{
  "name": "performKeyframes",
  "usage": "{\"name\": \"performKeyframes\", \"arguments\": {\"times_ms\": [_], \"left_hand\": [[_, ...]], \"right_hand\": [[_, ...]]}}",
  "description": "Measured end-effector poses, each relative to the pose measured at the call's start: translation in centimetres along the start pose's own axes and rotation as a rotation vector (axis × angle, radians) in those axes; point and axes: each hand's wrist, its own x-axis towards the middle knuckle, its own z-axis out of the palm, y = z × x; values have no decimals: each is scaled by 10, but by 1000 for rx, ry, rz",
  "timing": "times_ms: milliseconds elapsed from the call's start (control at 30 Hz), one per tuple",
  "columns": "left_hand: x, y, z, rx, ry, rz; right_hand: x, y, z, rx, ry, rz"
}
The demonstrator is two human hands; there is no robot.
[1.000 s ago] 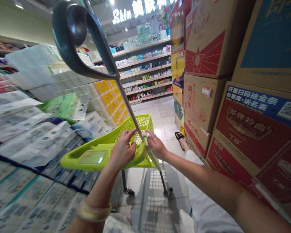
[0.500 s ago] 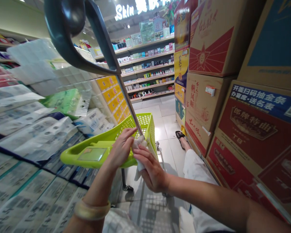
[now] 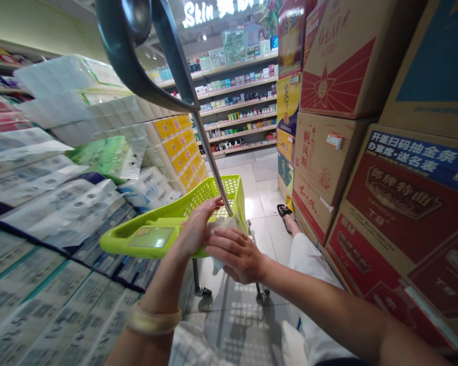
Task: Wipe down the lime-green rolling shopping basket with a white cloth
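Aisle cartons flank the lime basket, right grip clutching white wipe, left grip unclear

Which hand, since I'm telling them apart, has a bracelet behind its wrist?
The left hand: a yellowish bracelet circles its arm. The right hand, over the white tissue, has none.

Wht cloth partly hidden behind R hand; handle top cut off.
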Motion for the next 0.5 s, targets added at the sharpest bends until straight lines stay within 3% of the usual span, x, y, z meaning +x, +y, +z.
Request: {"name": "performKeyframes", "arguments": {"times_ms": [100,200,267,400,500], "left_hand": [[-1,1,3,-64,-4,9],[1,1,6,-122,12,-6],[2,1,9,-146,22,-42],[3,4,13,-152,13,-99],[3,7,13,-175,-9,-118]], "right_hand": [[-2,14,-5,87,107,194],[2,6,-7,125,201,423],[6,-7,-5,79,163,377],[8,-15,0,-7,31,115],[2,0,-3,37,72,147]]}}
